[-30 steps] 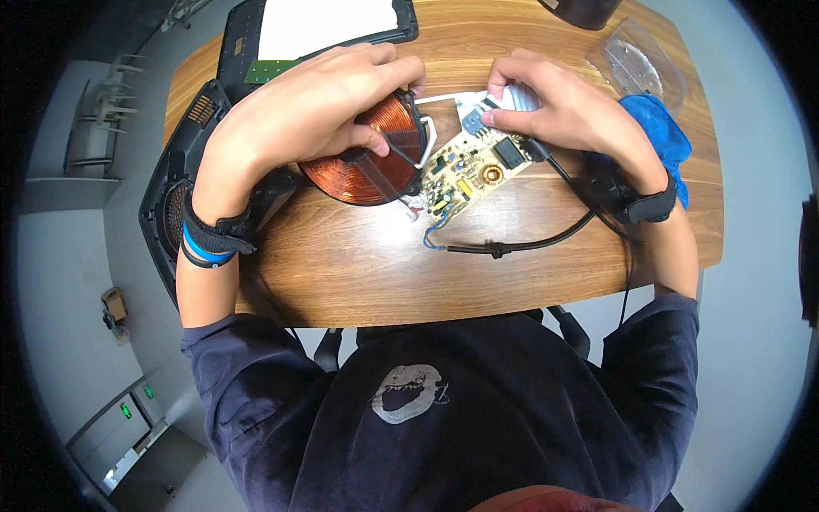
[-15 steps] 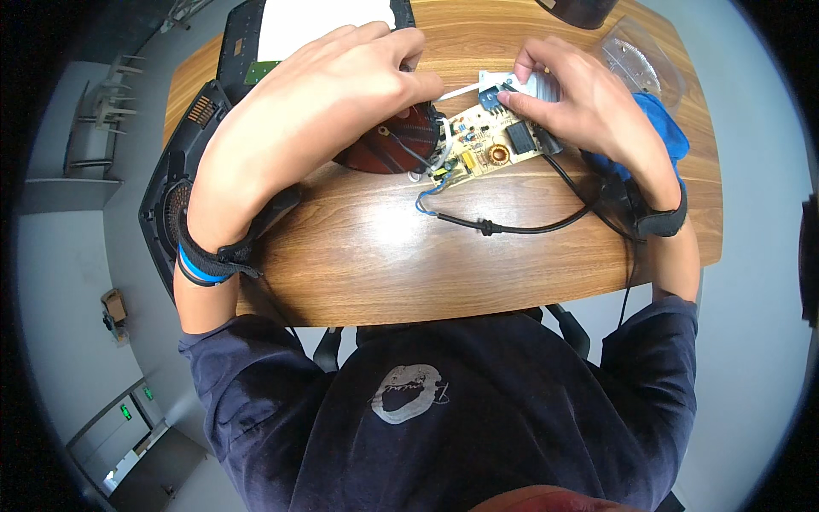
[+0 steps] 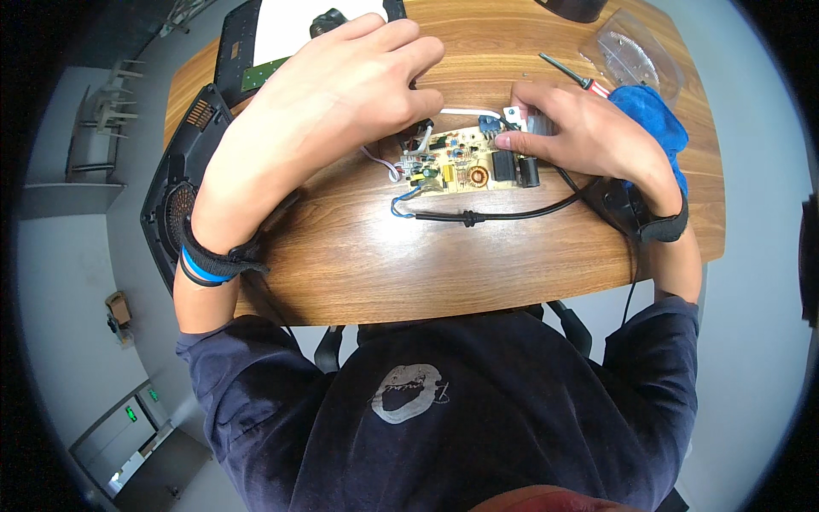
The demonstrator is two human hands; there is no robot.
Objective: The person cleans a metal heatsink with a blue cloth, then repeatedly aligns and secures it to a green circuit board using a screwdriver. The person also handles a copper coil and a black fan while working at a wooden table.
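Observation:
My right hand (image 3: 580, 128) grips the finned metal heat sink (image 3: 539, 125) at the right end of a yellowish circuit board (image 3: 465, 182), thumb in front and fingers behind. The board carries a copper ring coil, black blocks and small parts, and rests near the wood. My left hand (image 3: 367, 81) is closed with its back toward me, fingers curled round the dark wire-wound coil disc, which it mostly hides. A dark part (image 3: 328, 21) shows beyond that hand. White and purple wires (image 3: 384, 160) run from under it to the board.
A black power cord (image 3: 512, 213) lies along the board's near side. At right are a screwdriver (image 3: 576, 75), a blue cloth (image 3: 653, 119) and a clear plastic tray (image 3: 636, 55). Black housing (image 3: 162, 183) and a green board strip (image 3: 263, 75) lie at left.
The circuit board has shifted left and toward me, turning more level. The reddish-brown coil disc has tipped up out of sight behind my left hand. The screwdriver has come into view.

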